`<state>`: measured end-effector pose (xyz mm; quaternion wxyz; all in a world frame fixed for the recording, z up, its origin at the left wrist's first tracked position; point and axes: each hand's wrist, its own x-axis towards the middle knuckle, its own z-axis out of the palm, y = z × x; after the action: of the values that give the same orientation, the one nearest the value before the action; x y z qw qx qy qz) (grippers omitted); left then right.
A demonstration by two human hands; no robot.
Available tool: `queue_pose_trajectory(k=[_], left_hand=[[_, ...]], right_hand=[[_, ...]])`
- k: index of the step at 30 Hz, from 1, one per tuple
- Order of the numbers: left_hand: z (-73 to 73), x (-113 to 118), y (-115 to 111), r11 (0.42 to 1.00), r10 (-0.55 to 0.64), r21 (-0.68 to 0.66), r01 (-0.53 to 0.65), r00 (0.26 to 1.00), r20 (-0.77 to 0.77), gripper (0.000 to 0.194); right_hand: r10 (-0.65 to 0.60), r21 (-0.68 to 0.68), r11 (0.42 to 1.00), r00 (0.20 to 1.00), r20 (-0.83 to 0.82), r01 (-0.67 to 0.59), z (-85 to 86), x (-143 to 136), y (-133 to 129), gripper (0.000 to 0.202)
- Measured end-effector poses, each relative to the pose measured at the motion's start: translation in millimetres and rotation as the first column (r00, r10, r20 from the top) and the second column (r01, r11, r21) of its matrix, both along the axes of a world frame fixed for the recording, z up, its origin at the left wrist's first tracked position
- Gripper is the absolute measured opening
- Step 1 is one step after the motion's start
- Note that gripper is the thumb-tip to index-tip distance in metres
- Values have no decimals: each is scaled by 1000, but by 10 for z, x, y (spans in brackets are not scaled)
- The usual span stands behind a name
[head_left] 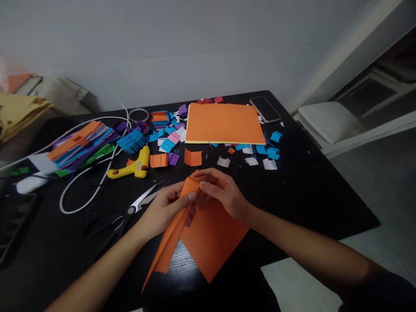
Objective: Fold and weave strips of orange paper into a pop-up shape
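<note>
Pinching one folded orange paper [172,240] | left hand [170,206], right hand [227,193]: both curled | one glue gun [140,164]

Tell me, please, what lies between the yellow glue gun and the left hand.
In the head view, the open scissors reach between the yellow glue gun and the left hand, on the black table.

Both hands [165,211] [229,195] nearly meet, fingers bent, forearms [305,248] angling inward.

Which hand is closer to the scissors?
Left. The left hand is just beside the blades of the scissors; the right hand is farther off, on the left hand's other side.
</note>
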<state>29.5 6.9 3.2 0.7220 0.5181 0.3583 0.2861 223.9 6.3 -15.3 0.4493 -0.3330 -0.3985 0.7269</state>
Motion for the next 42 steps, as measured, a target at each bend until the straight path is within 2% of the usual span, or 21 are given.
queue_pose_trajectory(k=[3, 10, 13, 15, 17, 22, 27, 38, 42], left_hand=[[17, 2, -6, 1000, 4, 11, -3, 1000, -26, 32], [37, 12, -48, 999, 9, -35, -13, 993, -117, 35], [58, -1, -39, 999, 28, 47, -21, 987, -156, 36], [67, -15, -31, 988, 96, 135, -69, 974, -204, 36], [70, -22, -34, 979, 155, 168, -118, 962, -227, 36], [71, -4, -68, 984, 174, 48, -169, 975, -138, 31], [73, -17, -62, 981, 192, -4, -194, 974, -119, 29], [91, -22, -31, 972, 228, 96, -214, 961, -159, 26], [105, -41, -25, 977, 215, 38, -212, 967, -135, 24]], right_hand=[[-33, 49, 998, 999, 39, 31, -3, -19, -11, 34], [-88, 67, 994, 990, 112, 80, 5, -40, -30, 21], [-97, 74, 993, 989, 109, 89, 3, -39, -34, 21], [-91, 67, 994, 991, 97, 85, 0, -41, -38, 22], [-88, 55, 995, 992, 90, 83, -1, -44, -43, 22], [-87, 34, 996, 992, 96, 84, 20, -47, -65, 22], [-111, 52, 993, 985, 134, 105, 53, -41, -75, 20], [-115, 76, 991, 986, 124, 107, 63, -41, -90, 16], [-120, 89, 990, 987, 109, 111, 60, -40, -99, 17]])
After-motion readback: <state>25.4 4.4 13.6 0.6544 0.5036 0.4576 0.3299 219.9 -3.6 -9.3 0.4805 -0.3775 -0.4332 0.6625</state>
